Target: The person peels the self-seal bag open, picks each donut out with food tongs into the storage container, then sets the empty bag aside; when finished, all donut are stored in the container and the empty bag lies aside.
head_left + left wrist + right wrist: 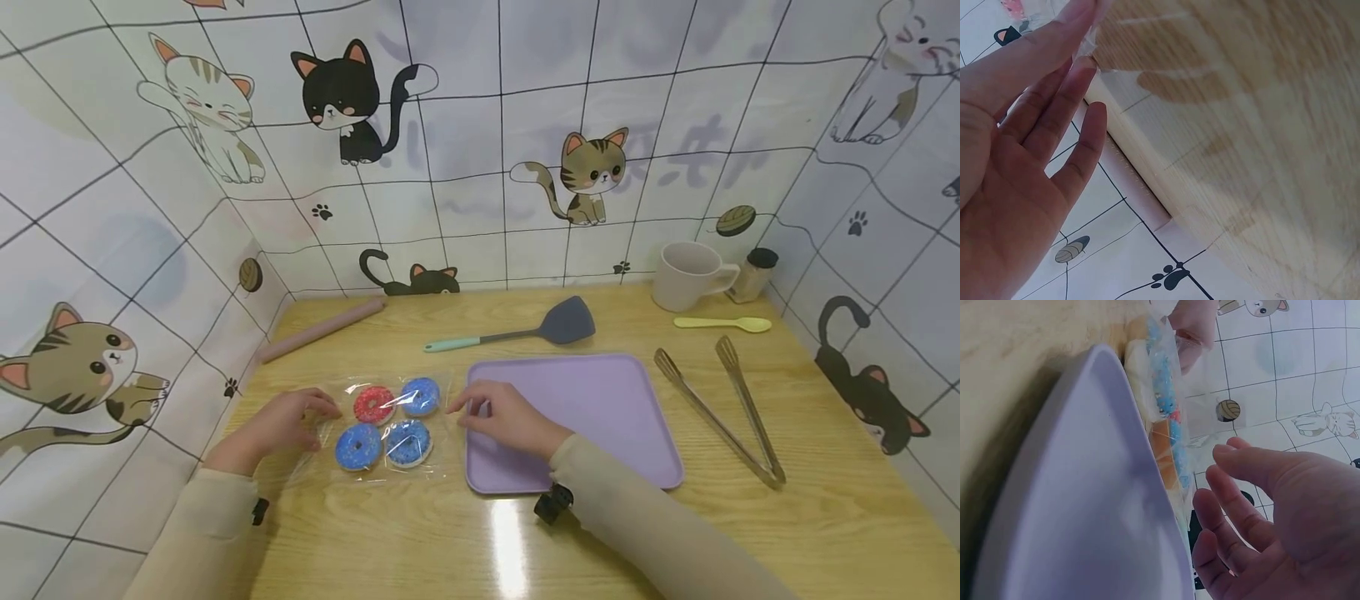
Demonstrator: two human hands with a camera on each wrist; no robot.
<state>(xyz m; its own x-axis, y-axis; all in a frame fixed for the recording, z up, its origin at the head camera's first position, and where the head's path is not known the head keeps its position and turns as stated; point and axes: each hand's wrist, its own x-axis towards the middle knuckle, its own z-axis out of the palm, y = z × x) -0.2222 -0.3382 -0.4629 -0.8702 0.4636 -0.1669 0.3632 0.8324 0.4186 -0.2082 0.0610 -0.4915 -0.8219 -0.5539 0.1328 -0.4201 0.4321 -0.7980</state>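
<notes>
Left hand (279, 425) seemingly pinches the doughnut bag (442, 421); right hand (506, 417) has loosely spread fingers, the bag just beside them.

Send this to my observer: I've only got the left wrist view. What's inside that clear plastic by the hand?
Observer: The head view shows four donuts inside, one red and three blue.
Operator: Where's the right hand?
Observer: In the head view, the right hand is above the left part of a purple tray, its fingertips near the clear plastic.
Operator: Anything to the right of that tray?
Observer: Yes, tongs, lying with their arms spread.
</notes>
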